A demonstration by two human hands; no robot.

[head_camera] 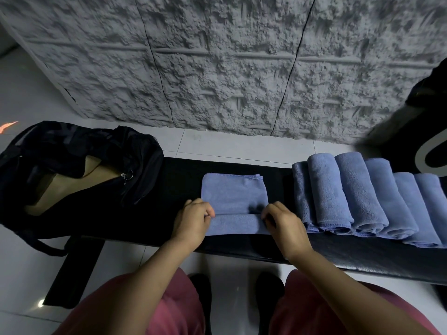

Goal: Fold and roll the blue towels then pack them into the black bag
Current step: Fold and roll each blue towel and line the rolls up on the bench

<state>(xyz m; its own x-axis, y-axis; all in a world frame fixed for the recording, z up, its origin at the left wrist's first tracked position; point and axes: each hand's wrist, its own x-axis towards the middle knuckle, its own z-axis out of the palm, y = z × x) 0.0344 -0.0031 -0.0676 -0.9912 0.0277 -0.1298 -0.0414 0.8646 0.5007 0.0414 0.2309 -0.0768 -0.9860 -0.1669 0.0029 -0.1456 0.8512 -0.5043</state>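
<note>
A folded blue towel (234,194) lies flat in the middle of the black bench (179,189), its near end turned up into a short roll. My left hand (193,223) grips the roll's left end. My right hand (283,226) grips its right end. Several rolled blue towels (358,197) lie side by side on the bench to the right. The black bag (72,151) sits at the bench's left end, its top open and a tan lining showing inside.
A rough grey stone-pattern wall (229,64) rises behind the bench over a pale tiled floor (242,146). A dark object with a white mark (425,151) stands at the far right. The bench leg (72,274) and my pink-clad knees are below.
</note>
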